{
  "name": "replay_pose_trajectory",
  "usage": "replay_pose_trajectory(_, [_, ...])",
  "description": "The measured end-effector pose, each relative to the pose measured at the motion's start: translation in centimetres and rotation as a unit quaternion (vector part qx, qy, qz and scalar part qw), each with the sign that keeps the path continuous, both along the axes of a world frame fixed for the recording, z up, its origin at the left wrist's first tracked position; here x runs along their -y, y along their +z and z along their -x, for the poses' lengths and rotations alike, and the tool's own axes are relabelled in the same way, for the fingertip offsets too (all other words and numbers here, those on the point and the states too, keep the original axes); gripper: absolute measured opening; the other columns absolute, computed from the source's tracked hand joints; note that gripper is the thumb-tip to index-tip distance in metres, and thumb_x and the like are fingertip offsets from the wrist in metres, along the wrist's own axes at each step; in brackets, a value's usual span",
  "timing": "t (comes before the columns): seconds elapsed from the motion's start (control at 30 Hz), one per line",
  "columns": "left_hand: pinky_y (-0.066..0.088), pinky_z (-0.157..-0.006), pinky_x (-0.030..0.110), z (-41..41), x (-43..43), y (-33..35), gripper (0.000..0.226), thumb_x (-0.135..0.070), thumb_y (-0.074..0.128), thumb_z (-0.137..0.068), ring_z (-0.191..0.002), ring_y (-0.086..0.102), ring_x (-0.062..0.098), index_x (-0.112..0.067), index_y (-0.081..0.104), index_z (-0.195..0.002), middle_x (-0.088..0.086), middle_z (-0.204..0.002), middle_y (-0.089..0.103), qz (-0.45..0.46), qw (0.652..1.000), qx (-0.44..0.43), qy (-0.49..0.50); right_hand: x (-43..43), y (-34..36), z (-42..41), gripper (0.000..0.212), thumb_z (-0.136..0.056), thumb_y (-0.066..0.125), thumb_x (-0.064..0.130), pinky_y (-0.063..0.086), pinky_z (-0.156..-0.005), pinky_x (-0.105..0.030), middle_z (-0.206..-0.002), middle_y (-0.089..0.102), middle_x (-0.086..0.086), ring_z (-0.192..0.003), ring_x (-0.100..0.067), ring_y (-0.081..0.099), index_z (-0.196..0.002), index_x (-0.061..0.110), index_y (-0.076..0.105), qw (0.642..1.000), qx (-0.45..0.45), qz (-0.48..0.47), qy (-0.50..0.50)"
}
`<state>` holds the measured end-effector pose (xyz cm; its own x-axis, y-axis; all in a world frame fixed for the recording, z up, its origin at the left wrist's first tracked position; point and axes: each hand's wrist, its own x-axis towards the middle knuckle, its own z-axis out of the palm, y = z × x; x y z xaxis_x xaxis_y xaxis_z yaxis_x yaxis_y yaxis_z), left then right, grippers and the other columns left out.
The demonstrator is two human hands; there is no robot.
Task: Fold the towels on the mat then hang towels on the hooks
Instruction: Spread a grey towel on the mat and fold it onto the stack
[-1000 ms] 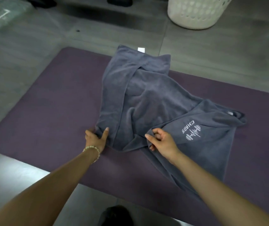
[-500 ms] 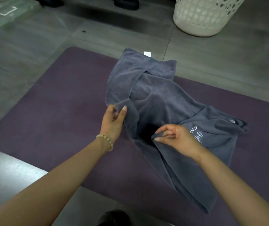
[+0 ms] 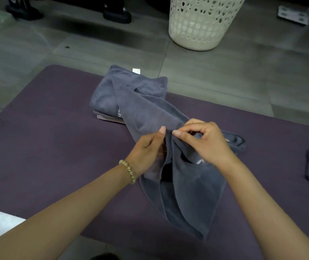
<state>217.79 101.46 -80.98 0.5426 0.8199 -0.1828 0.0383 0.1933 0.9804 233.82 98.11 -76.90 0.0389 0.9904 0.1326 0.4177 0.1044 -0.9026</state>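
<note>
Slate-grey towel (image 3: 146,113) w/ white tag, purple mat (image 3: 46,147), cream perforated basket (image 3: 202,25), grey tile floor (image 3: 243,72).

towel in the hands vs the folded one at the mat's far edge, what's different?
The held towel is unfolded and bunched; the folded towel lies flat and neat. The left hand and right hand pinch the held towel's edge; no hand touches the folded towel. The held towel drapes partly over the folded towel. Both are dark grey, on the purple mat.

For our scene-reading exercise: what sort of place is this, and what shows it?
Probably an indoor room set up for laundry: grey floor tiles, a purple mat spread on them, and a white perforated laundry basket beyond it.
</note>
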Motion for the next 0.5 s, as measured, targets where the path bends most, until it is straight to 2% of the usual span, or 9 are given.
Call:
replay_pose_trajectory(0.07, [0.051,-0.081,0.042,-0.3,0.2,0.0,0.075,-0.066,0.047,-0.082,-0.078,0.057,0.021,0.007,0.060,-0.088,0.009,-0.081,0.060,-0.039,0.999,-0.012,-0.010,0.1,-0.5,-0.3,0.006,-0.077,0.070,0.029,0.039,-0.061,-0.016,-0.064,0.061,0.011,-0.059,-0.002,0.050,-0.072,0.030,0.071,1.000,-0.002,0.005,-0.017])
replay_pose_trajectory(0.13, [0.047,-0.069,0.031,-0.6,0.5,-0.1,0.049,-0.050,0.050,-0.088,-0.068,0.054,0.014,-0.003,0.063,-0.081,0.000,-0.073,0.057,-0.105,0.994,-0.026,-0.026,0.3,-0.7,-0.5,0.009,-0.080,0.072,0.024,0.037,-0.058,-0.013,-0.061,0.061,0.017,-0.056,0.001,0.049,-0.071,0.027,0.072,0.999,-0.016,0.020,-0.024])
replay_pose_trajectory(0.17, [0.049,-0.072,0.029,-0.7,0.5,-0.1,0.038,-0.040,0.050,-0.092,-0.072,0.059,0.013,-0.005,0.066,-0.086,-0.002,-0.078,0.063,-0.126,0.991,-0.029,-0.042,0.3,-0.7,-0.6,0.012,-0.082,0.071,0.020,0.036,-0.058,-0.011,-0.060,0.062,0.018,-0.056,0.003,0.050,-0.071,0.025,0.072,0.999,-0.025,0.029,-0.026])
replay_pose_trajectory(0.2, [0.052,-0.081,0.029,-0.8,0.5,0.0,0.031,-0.031,0.050,-0.094,-0.085,0.066,0.013,-0.006,0.068,-0.097,-0.002,-0.090,0.070,-0.135,0.989,-0.027,-0.059,0.3,-0.6,-0.6,0.014,-0.083,0.070,0.017,0.036,-0.059,-0.009,-0.060,0.063,0.020,-0.056,0.004,0.052,-0.070,0.023,0.071,0.998,-0.032,0.037,-0.026])
replay_pose_trajectory(0.23, [0.051,-0.089,0.028,-0.9,0.4,-0.1,0.027,-0.024,0.050,-0.095,-0.099,0.066,0.012,-0.008,0.067,-0.106,-0.002,-0.103,0.071,-0.140,0.987,-0.025,-0.072,0.4,-0.5,-0.7,0.016,-0.084,0.069,0.016,0.037,-0.060,-0.008,-0.060,0.063,0.020,-0.057,0.006,0.053,-0.069,0.023,0.071,0.998,-0.041,0.045,-0.025])
replay_pose_trajectory(0.3, [0.049,-0.096,0.028,-1.2,0.3,0.1,0.025,-0.020,0.050,-0.096,-0.109,0.063,0.009,-0.011,0.065,-0.114,-0.004,-0.113,0.069,-0.153,0.984,-0.020,-0.089,0.4,-0.2,-1.0,0.019,-0.085,0.068,0.016,0.040,-0.063,-0.007,-0.060,0.064,0.019,-0.060,0.007,0.056,-0.068,0.024,0.070,0.996,-0.065,0.060,-0.020])
replay_pose_trajectory(0.4, [0.050,-0.094,0.027,-1.5,0.3,0.2,0.024,-0.019,0.051,-0.096,-0.107,0.064,0.009,-0.010,0.067,-0.112,-0.002,-0.110,0.070,-0.166,0.982,-0.025,-0.084,0.5,0.0,-1.1,0.016,-0.085,0.068,0.019,0.040,-0.062,-0.008,-0.060,0.064,0.016,-0.059,0.006,0.055,-0.070,0.022,0.071,0.995,-0.071,0.070,-0.015])
replay_pose_trajectory(0.5, [0.055,-0.077,0.029,-1.4,0.3,-0.2,0.028,-0.024,0.051,-0.095,-0.083,0.067,0.014,-0.003,0.069,-0.094,0.004,-0.088,0.072,-0.197,0.977,-0.065,-0.052,0.4,-0.6,-0.9,0.015,-0.083,0.068,0.025,0.037,-0.057,-0.011,-0.063,0.060,-0.003,-0.054,-0.002,0.046,-0.072,0.016,0.067,0.993,-0.077,0.085,-0.012])
